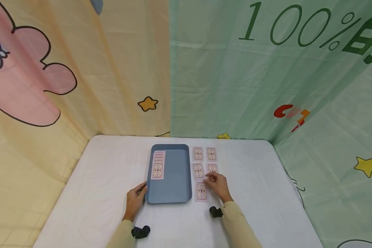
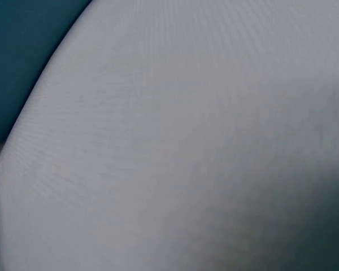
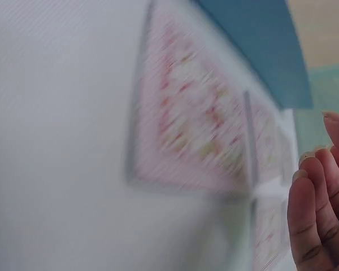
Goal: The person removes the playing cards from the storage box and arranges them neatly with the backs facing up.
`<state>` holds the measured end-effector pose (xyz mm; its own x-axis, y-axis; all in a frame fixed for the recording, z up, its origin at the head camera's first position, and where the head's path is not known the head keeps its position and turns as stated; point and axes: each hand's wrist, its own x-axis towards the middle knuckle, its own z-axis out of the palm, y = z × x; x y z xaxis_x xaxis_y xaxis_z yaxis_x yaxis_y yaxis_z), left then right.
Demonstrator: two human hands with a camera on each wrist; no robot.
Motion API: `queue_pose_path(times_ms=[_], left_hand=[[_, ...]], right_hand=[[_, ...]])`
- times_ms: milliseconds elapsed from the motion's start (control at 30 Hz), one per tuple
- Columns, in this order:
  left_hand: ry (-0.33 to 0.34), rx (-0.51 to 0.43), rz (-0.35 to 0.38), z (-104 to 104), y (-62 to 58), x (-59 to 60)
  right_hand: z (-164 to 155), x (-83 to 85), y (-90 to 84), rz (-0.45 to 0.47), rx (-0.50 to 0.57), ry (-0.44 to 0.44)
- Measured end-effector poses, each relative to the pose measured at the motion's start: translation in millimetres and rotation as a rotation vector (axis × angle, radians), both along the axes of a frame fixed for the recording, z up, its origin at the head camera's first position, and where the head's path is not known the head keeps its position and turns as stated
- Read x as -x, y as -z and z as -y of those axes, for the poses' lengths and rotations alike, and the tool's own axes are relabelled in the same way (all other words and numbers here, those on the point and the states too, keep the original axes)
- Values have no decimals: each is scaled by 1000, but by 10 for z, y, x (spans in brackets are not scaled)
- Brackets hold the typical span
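Cards lie face down on the white tabletop, toward its far edge, in two groups either side of a blue tray's right wall. Inside the tray, along its left wall, a short fanned row of cards overlaps like shingles, probably so each back stays visible. Right of the tray, five loose cards are set out singly: a far pair, a middle pair, and a near card just beside the tray's near right corner.

The left hand rests at the tray's near left corner, fingers loosely curved against the rim, seemingly to steady it; whether it truly grips the rim I cannot tell. Its wrist view shows only blurred cloth and a dark blue corner.

The right hand hovers over the loose cards, fingertips gathered and pointing at the right card of the middle pair, partly covering it. In the right wrist view the fingers are close together with nothing visibly pinched between them, a card lying flat just beyond; motion blur leaves contact uncertain.
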<state>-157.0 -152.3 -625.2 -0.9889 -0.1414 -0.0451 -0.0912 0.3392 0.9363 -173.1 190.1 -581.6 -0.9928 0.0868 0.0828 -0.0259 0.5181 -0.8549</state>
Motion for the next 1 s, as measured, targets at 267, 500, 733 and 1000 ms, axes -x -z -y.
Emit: queue_pose_path(times_ms=[267,500,733,1000], left_hand=[[-14,-8,-55,-27,-9,15],[1,-23,-25,-56,-9,14],[-4,-11,-23,-35,-20,11],[-6,-13,-14,0,-11,1]], right_hand=[[374,246,-230,-52,27,-142],[689,467,-242,-75,4,-245],[981,649,-289,-60,-20,-276],[1302,788,-224,-19,23,-300]])
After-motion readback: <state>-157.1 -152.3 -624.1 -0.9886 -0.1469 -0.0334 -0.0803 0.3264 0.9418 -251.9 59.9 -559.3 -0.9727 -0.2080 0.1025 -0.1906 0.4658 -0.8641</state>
